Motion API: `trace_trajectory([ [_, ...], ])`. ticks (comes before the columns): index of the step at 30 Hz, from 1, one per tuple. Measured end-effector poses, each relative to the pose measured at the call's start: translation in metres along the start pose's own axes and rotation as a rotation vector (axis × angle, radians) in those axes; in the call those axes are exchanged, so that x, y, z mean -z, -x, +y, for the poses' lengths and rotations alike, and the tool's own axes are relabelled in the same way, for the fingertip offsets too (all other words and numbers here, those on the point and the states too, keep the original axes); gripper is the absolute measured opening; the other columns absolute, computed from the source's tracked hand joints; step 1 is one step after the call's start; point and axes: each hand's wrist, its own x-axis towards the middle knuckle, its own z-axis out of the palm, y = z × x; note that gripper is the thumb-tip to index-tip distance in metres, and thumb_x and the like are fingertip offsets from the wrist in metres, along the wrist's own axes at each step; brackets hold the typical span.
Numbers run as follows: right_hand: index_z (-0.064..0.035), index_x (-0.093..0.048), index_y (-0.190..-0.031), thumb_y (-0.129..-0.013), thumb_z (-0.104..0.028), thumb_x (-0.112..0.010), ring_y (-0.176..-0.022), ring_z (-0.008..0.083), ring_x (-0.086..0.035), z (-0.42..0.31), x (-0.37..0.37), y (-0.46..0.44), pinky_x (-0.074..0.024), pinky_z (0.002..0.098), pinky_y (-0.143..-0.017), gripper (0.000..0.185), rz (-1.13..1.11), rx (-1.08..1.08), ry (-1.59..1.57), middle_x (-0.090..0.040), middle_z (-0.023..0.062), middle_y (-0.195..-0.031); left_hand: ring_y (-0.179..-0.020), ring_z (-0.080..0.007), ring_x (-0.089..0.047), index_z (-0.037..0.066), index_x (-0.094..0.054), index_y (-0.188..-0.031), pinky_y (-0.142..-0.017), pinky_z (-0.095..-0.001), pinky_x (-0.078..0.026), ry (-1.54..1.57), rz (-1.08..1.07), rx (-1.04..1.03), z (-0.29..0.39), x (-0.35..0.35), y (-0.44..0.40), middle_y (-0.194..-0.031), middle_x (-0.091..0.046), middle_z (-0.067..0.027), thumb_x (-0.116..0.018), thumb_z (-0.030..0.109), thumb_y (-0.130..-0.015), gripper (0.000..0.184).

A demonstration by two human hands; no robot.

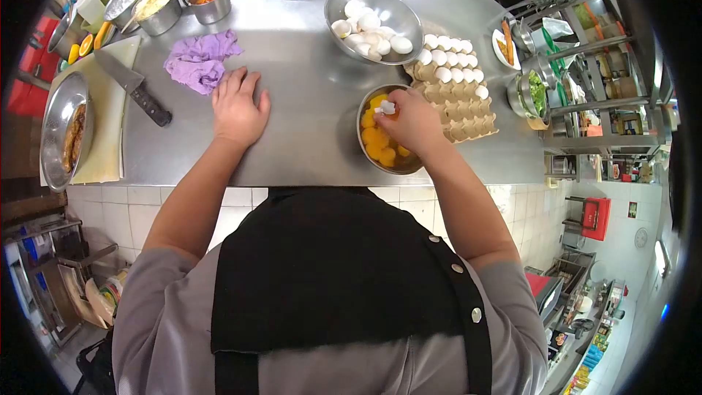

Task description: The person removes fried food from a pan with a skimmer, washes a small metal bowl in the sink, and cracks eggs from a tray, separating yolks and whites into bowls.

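My right hand (pixel 413 123) is over a steel bowl (pixel 363 153) of cracked eggs, its fingers closed on a white eggshell (pixel 386 107). Several yellow yolks (pixel 376 143) lie in clear egg white inside that bowl. My left hand (pixel 240 108) rests flat on the steel table with its fingers spread, just below a crumpled purple cloth (pixel 196 62). Behind the egg bowl stands a wider steel bowl (pixel 335 4) with several empty-looking white shells (pixel 368 22). To the right is a cardboard egg tray (pixel 468 113); white eggs (pixel 455 58) fill its far rows.
A kitchen knife (pixel 139 88) lies at the left, partly over a cutting board (pixel 110 124). An oval steel bowl (pixel 51 139) with brown food sits there. Steel containers (pixel 208 4) of ingredients line the far left. Bowls (pixel 530 95) and a shelf rack (pixel 599 99) stand at the right.
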Motion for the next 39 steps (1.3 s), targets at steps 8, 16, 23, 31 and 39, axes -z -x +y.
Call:
trace_trajectory([
  [8,-0.0052,-0.072,-0.099,-0.083,-0.026,-0.072,-0.080,0.0309,-0.069,0.000,0.018,0.005,-0.0553,0.0410,-0.073,0.026,0.098,0.001,-0.182,-0.070,0.0141,-0.090,-0.132,-0.0345,-0.045,0.010,-0.065,-0.122,-0.110,-0.0495,-0.033,0.020,0.017,-0.010,0.001,0.001,-0.001,-0.135,-0.056,-0.0136,-0.066,0.027,-0.086,0.041],
  [16,-0.0007,-0.070,-0.109,-0.085,-0.033,-0.074,-0.068,0.0171,-0.065,-0.028,0.140,-0.022,-0.0527,0.0329,-0.067,0.041,0.393,-0.087,-0.295,-0.071,0.0098,-0.078,-0.131,-0.0335,-0.046,0.009,-0.065,-0.121,-0.110,-0.0491,-0.033,0.018,0.038,-0.017,0.000,-0.001,-0.001,-0.135,-0.056,-0.0134,-0.067,0.027,-0.086,0.040],
  [23,-0.0067,-0.062,-0.131,-0.082,-0.045,-0.076,-0.100,0.0291,-0.069,0.023,0.104,-0.113,-0.0541,0.0369,-0.090,0.064,0.118,0.075,-0.087,-0.069,0.0174,-0.117,-0.131,-0.0337,-0.046,0.008,-0.064,-0.122,-0.110,-0.0497,-0.033,0.045,0.017,-0.010,0.003,0.005,-0.003,-0.134,-0.056,-0.0143,-0.067,0.024,-0.086,0.040],
  [31,-0.0051,-0.065,-0.095,-0.085,-0.013,-0.072,-0.070,0.0103,-0.062,0.017,0.103,-0.099,-0.0487,0.0254,-0.062,0.014,-0.014,-0.046,-0.831,-0.067,0.0011,-0.083,-0.137,-0.0357,-0.040,0.006,-0.062,-0.125,-0.114,-0.0511,-0.029,0.084,-0.046,0.056,0.006,0.013,-0.001,-0.140,-0.051,-0.0156,-0.066,0.023,-0.086,0.042],
  [39,-0.0036,-0.059,-0.076,-0.075,-0.007,-0.070,-0.062,0.0153,-0.053,-0.016,0.159,-0.125,-0.0467,0.0326,-0.061,0.011,0.268,0.157,-0.127,-0.059,0.0078,-0.067,-0.137,-0.0348,-0.040,0.007,-0.061,-0.127,-0.115,-0.0505,-0.029,0.064,-0.057,0.064,0.006,0.014,0.000,-0.141,-0.051,-0.0151,-0.065,0.026,-0.088,0.044],
])
